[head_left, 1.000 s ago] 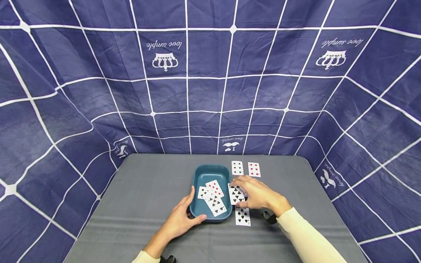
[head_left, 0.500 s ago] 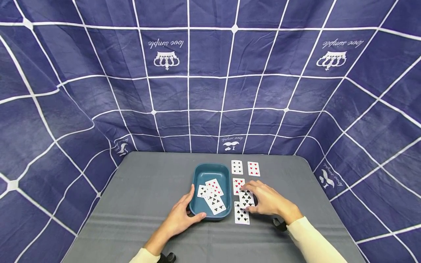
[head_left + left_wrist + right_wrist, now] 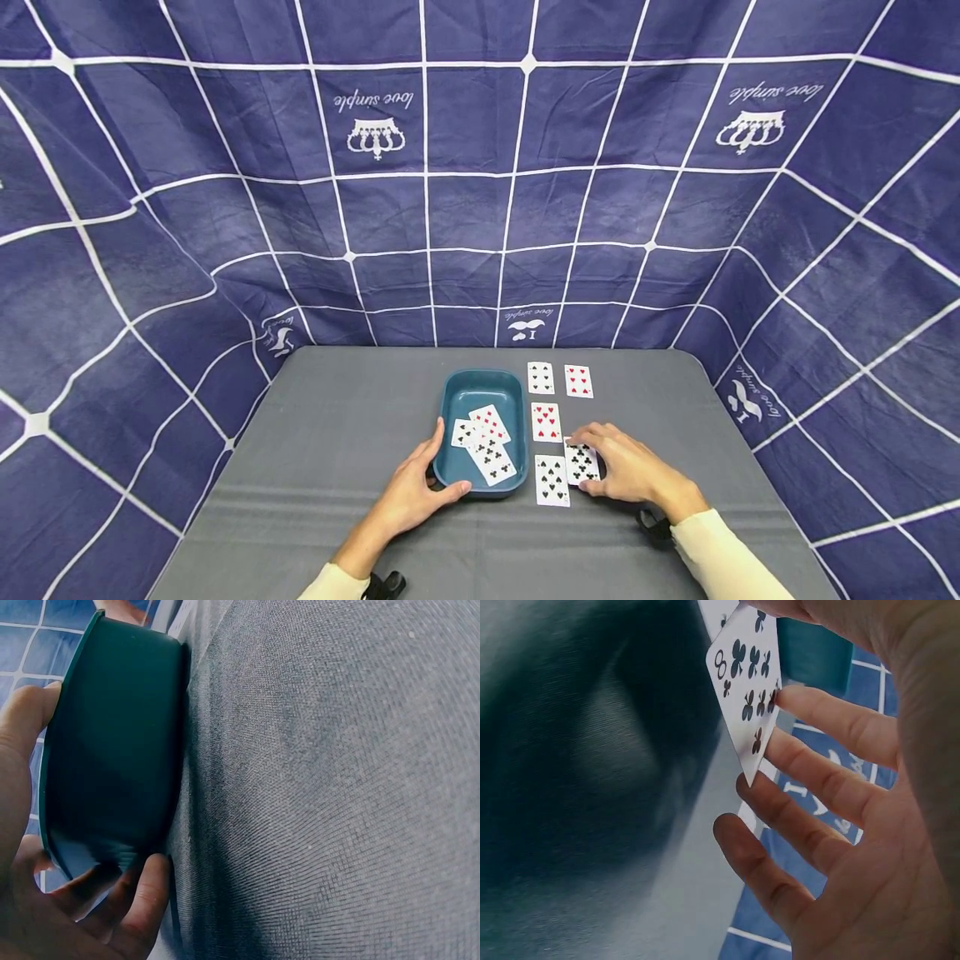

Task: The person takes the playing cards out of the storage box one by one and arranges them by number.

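My right hand [image 3: 637,468] pinches a playing card, the eight of clubs [image 3: 751,686], between thumb and fingers. In the head view this card is just right of a spades card [image 3: 552,481] lying on the table; the wrist view shows it tilted. At the near left corner of a teal plastic tray [image 3: 447,396], my left hand [image 3: 408,492] holds the tray, thumb at the near rim and fingers along the left side. Inside the tray, a diamonds card [image 3: 488,423], a clubs card [image 3: 492,461] and a spades card [image 3: 462,433] lie overlapping, face up.
Right of the tray, a hearts card [image 3: 546,422] lies face up. Farther back are a six of spades [image 3: 540,377] and a six of hearts [image 3: 578,381], side by side. The grey table [image 3: 337,417] ends at a blue curtain [image 3: 465,217] with white lines.
My right hand has carried the eight of clubs rightward from beside the tray, uncovering the hearts card and then the spades card. The left hand and tray have stayed in place.
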A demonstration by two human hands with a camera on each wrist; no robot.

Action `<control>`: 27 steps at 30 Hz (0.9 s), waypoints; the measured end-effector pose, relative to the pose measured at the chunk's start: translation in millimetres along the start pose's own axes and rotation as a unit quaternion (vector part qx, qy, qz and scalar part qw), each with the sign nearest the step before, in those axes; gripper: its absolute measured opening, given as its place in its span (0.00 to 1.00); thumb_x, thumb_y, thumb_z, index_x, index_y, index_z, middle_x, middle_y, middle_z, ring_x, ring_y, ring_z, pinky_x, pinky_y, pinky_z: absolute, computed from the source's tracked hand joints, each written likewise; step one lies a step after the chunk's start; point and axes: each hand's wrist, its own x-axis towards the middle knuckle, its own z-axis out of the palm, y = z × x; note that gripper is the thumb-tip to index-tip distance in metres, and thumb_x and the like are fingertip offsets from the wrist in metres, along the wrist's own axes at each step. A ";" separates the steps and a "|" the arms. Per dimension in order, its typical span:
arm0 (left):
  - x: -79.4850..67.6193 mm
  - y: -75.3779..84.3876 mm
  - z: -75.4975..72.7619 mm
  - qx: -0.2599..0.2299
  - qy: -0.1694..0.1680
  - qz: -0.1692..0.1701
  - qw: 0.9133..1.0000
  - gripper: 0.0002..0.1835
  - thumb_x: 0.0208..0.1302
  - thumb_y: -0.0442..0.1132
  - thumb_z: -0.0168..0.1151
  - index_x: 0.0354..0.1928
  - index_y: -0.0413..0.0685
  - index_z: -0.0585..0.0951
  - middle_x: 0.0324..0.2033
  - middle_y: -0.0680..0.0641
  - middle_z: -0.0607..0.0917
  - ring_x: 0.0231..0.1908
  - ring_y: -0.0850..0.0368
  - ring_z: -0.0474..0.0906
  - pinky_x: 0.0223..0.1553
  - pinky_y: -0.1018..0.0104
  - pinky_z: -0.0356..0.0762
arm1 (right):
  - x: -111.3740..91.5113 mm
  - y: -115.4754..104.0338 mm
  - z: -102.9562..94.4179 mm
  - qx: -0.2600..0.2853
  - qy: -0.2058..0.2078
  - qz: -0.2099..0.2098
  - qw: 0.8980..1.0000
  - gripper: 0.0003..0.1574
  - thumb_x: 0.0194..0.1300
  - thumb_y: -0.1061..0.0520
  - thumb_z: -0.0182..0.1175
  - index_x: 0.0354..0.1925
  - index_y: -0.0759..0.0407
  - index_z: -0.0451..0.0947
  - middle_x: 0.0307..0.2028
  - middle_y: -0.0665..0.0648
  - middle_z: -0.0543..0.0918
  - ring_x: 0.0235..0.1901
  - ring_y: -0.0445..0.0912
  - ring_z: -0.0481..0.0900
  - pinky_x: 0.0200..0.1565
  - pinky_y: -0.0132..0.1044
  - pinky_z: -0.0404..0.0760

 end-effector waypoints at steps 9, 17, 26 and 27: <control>-0.4 -1.9 0.2 0.001 0.000 0.002 1.000 0.66 0.65 0.55 0.90 0.96 0.50 0.58 0.85 0.32 0.74 0.77 0.33 0.80 0.60 0.55 0.96 | -15.0 9.7 11.0 -0.005 0.010 -0.017 1.000 0.40 0.60 0.44 0.89 0.67 0.49 0.90 0.66 0.50 0.89 0.63 0.53 0.87 0.62 0.59 0.91; 0.1 -2.4 -2.8 -0.006 0.000 -0.005 1.000 0.66 0.65 0.56 0.91 0.96 0.53 0.58 0.86 0.34 0.73 0.78 0.35 0.80 0.61 0.55 0.96 | -20.5 14.3 13.5 0.003 0.006 -0.022 1.000 0.37 0.57 0.45 0.90 0.64 0.46 0.91 0.65 0.47 0.88 0.62 0.52 0.87 0.60 0.55 0.91; 0.0 -2.4 -1.1 -0.007 0.002 -0.002 1.000 0.67 0.65 0.56 0.90 0.96 0.52 0.58 0.86 0.34 0.74 0.77 0.35 0.80 0.61 0.53 0.96 | -23.9 18.3 13.4 0.005 0.025 -0.047 0.999 0.37 0.54 0.50 0.91 0.62 0.50 0.91 0.63 0.50 0.89 0.61 0.52 0.86 0.61 0.54 0.91; -0.1 -2.1 -0.7 -0.006 0.003 -0.002 1.000 0.67 0.65 0.56 0.90 0.96 0.52 0.58 0.86 0.33 0.74 0.77 0.35 0.80 0.61 0.53 0.96 | -24.5 18.6 13.2 0.004 0.027 -0.049 0.998 0.38 0.53 0.50 0.91 0.62 0.51 0.91 0.63 0.50 0.89 0.60 0.52 0.86 0.61 0.54 0.91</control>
